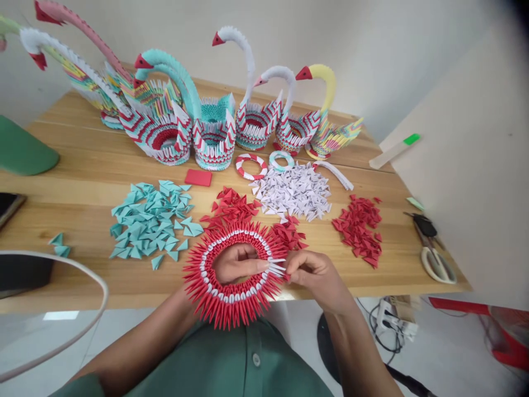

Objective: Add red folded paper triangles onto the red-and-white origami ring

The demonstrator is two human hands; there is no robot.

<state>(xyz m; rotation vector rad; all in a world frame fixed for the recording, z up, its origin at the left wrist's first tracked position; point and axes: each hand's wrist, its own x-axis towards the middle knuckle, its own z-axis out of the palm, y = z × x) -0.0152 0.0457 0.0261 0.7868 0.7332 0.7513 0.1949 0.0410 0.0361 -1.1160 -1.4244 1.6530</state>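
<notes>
A round ring of folded paper pieces [231, 315], spiky red on the outside with a white band, is tilted above the table's front edge. My left hand [237, 266] reaches through its middle and grips it, the thumb lying on the inner right side. A few longer white points stick out at the ring's right edge. There my right hand [316, 273] is closed in a pinch on a small red paper piece [287, 278], mostly hidden by the fingers. Beyond the ring lie loose folded pieces: a red pile [235, 205], another red pile [288, 234] and a white pile [295, 190].
Teal pieces [151, 218] lie left, more red pieces [359, 229] right. Several paper swans stand along the back, including a teal-necked one [214, 149]. Two paper rings, one red and white [251, 175], lie before them. Scissors [438, 264] rest far right; a white cable [101, 292] arcs left.
</notes>
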